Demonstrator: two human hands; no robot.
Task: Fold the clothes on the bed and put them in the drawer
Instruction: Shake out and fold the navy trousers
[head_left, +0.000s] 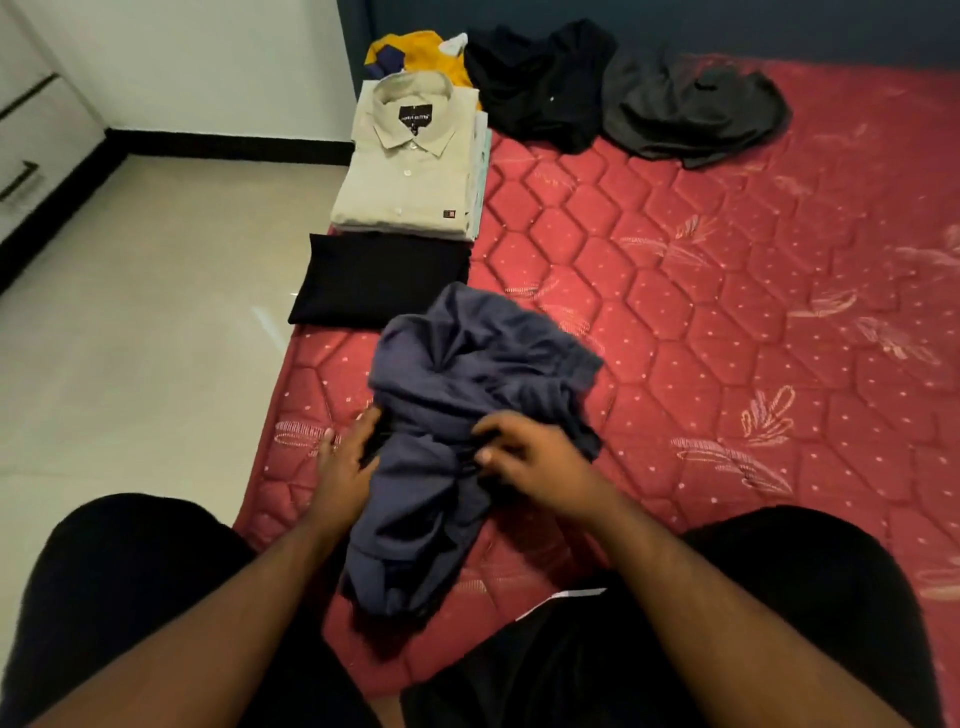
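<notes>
Red quilted bedding covers the mattress that fills most of the head view, with pale floor tiles to its left and a white drawer unit at the far left edge. Nearest the person, a crumpled blue-grey garment lies unfolded on the mattress, between their knees and the other clothes. The left hand grips the garment's left side, fingers curled into the cloth; the right hand pinches a bunched fold near its middle, though motion blur makes the exact finger hold hard to read. Just beyond the blue-grey garment sits a folded black garment, flat at the mattress edge. Farther still, touching that black piece, is a stack topped by a folded beige shirt with its collar up. Behind the stack a yellow garment shows partly. To the right of the beige shirt lie two unfolded heaps: a black garment heap and, beside it, a dark grey garment.
</notes>
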